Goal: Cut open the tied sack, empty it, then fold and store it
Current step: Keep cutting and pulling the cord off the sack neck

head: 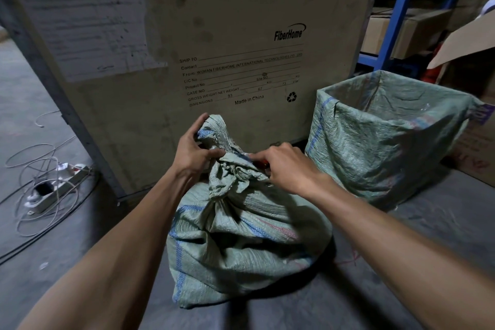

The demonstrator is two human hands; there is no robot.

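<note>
— What sort of place is it?

— A dim storeroom with a grey concrete floor (40,289). A big stained crate (187,35) printed "FiberHome" stands straight ahead, blue shelving (401,8) with cardboard boxes behind it on the right.

— And the hands?

— The left hand (192,150) has its grip closed round the gathered neck of the tied sack (241,244), thumb and fingers pinching the bunched cloth just above the knot. The right hand (289,169) is curled tight at the other side of that neck, and a sliver of something red (263,163) shows under its fingers. I cannot tell what the red thing is.

— Where does the sack sit?

— On the floor, directly before the crate, full and slumped, green woven cloth with blue stripes.

— Anything around it?

— To its right, near but apart, a second green sack (388,142) stands with its mouth wide open, lining what looks like a box. Far left, a white power strip (57,190) lies among loose coils of cable (32,158).
</note>
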